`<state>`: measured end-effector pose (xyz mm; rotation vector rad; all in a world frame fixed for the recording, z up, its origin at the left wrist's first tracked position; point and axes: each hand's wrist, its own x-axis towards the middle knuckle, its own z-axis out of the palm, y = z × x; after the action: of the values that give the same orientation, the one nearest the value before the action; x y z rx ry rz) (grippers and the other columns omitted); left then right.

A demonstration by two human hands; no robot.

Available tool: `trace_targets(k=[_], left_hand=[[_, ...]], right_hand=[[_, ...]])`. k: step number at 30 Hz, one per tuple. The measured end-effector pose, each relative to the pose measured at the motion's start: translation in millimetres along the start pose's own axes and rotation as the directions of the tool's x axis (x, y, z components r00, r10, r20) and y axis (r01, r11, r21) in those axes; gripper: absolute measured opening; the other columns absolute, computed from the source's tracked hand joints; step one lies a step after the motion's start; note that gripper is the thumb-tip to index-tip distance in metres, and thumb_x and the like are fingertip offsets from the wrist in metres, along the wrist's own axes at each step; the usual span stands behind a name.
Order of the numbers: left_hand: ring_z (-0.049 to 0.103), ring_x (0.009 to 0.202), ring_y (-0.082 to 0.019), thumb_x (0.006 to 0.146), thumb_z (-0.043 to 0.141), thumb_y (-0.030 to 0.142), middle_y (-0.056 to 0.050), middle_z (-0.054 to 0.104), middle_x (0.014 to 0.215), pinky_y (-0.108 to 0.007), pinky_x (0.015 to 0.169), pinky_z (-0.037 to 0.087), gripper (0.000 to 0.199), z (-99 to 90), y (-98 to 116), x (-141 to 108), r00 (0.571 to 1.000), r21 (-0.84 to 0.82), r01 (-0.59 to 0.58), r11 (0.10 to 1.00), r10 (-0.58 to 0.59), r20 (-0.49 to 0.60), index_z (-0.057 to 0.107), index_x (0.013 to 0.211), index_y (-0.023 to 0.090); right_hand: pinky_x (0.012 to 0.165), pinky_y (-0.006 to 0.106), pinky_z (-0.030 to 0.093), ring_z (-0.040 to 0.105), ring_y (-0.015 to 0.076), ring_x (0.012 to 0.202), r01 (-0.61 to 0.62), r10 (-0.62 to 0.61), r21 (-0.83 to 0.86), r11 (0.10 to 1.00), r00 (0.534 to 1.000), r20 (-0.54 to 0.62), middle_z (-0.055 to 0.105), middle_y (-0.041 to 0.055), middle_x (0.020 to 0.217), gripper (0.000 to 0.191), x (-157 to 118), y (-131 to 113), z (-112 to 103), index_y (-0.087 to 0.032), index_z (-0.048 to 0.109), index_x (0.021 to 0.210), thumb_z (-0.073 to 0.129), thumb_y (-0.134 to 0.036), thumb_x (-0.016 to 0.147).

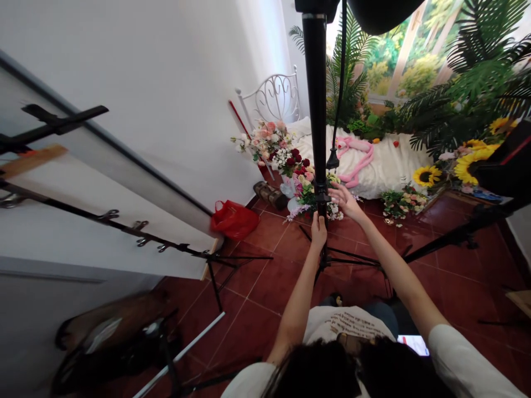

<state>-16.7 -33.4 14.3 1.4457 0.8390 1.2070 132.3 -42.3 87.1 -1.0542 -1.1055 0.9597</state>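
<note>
A black light stand [317, 99] rises upright in front of me, with a dark lamp head [385, 11] partly in view at the top. My left hand [319, 231] is wrapped around its pole below a locking collar [321, 191]. Beside that collar, on the right, is my right hand [344, 200], its fingers stretched out and slightly apart. Whether its fingertips touch the collar I cannot tell. A black cable with a plug [332, 159] hangs along the pole just above my right hand.
Tripod legs [348, 254] spread over the red tiled floor. Flower bunches [269, 138], a white-draped bed [398, 166] with a pink plush toy [359, 160] and palm leaves stand beyond. On the left are a red bag [234, 219] and a backdrop bar with clips [110, 214].
</note>
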Motion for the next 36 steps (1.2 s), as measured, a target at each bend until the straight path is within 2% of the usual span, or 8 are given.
trace_targets(k=[5,10,15,22,27,30,33,36], left_hand=[[0.058,0.08,-0.016,0.087,0.033,0.076,-0.005,0.063,0.087,-0.029,0.08,0.048,0.061,-0.6,-2,-1,1.0,0.006,-0.014,1.0,0.013,0.021,0.058,0.093,0.021],[0.059,0.082,-0.017,0.084,0.034,0.079,-0.007,0.064,0.09,-0.03,0.082,0.048,0.064,-0.6,-3,-1,1.0,0.01,0.01,1.0,-0.01,-0.001,0.058,0.095,0.02],[0.061,0.087,-0.019,0.085,0.035,0.078,-0.008,0.064,0.09,-0.032,0.086,0.048,0.062,-1.2,-5,0,1.0,0.007,0.026,1.0,-0.026,0.014,0.059,0.094,0.021],[0.062,0.09,-0.019,0.085,0.036,0.077,-0.009,0.065,0.094,-0.034,0.089,0.049,0.063,-0.7,-7,-1,0.999,-0.012,0.031,0.999,-0.031,0.018,0.058,0.098,0.02],[0.062,0.091,-0.019,0.084,0.036,0.078,-0.009,0.065,0.094,-0.035,0.09,0.05,0.064,-4.8,-4,2,0.999,-0.025,0.016,1.0,-0.015,0.051,0.061,0.095,0.02],[0.063,0.091,-0.02,0.084,0.04,0.076,-0.009,0.066,0.093,-0.035,0.091,0.05,0.063,-13.5,3,7,0.988,-0.072,0.019,0.997,-0.008,0.154,0.064,0.092,0.019],[0.064,0.097,-0.02,0.083,0.049,0.073,-0.008,0.07,0.1,-0.034,0.097,0.048,0.061,-23.4,10,13,0.96,-0.128,0.076,0.989,-0.038,0.277,0.067,0.099,0.017],[0.063,0.107,-0.021,0.082,0.054,0.07,-0.008,0.071,0.109,-0.034,0.103,0.046,0.061,-27.7,10,16,0.95,-0.157,0.114,0.981,-0.061,0.307,0.068,0.109,0.017]], right_hand=[[0.096,0.031,0.053,0.061,0.0202,0.117,0.252,-0.253,0.03,0.967,0.967,0.017,0.057,0.0063,0.133,0.105,10,-79,35,-0.033,0.04,0.142,0.091,-0.052,0.052],[0.093,0.031,0.056,0.063,0.0168,0.112,0.341,-0.341,0.01,0.94,0.94,-0.026,0.055,0.0038,0.129,0.091,12,-117,79,-0.033,0.034,0.143,0.084,-0.046,0.068],[0.077,0.025,0.059,0.068,0.012,0.083,0.3,-0.291,0.071,0.951,0.95,-0.108,0.066,-0.0013,0.096,0.065,23,-117,95,-0.028,0.047,0.128,0.079,-0.044,0.074],[0.047,0.017,0.048,0.054,0.0073,0.045,0.0,-0.003,0.073,0.997,1.0,0.031,0.056,-0.0044,0.053,0.037,31,-119,94,-0.016,0.06,0.073,0.076,-0.05,0.074],[0.038,0.017,0.039,0.045,0.0049,0.04,-0.021,0.03,0.086,0.996,0.995,-0.1,0.05,-0.0052,0.049,0.037,33,-119,102,-0.017,0.054,0.06,0.077,-0.044,0.072],[0.038,0.017,0.037,0.042,0.0041,0.038,-0.008,0.021,0.076,0.997,0.984,-0.179,0.047,-0.0066,0.046,0.037,34,-118,107,-0.017,0.054,0.058,0.076,-0.042,0.072],[0.037,0.018,0.035,0.04,0.0038,0.036,-0.017,0.03,0.069,0.997,0.979,-0.199,0.043,-0.0079,0.043,0.036,33,-122,108,-0.018,0.052,0.056,0.077,-0.04,0.07],[0.036,0.019,0.034,0.039,0.004,0.035,-0.026,0.039,0.081,0.996,0.984,-0.174,0.043,-0.0078,0.042,0.037,32,-127,108,-0.018,0.051,0.053,0.079,-0.038,0.067]])
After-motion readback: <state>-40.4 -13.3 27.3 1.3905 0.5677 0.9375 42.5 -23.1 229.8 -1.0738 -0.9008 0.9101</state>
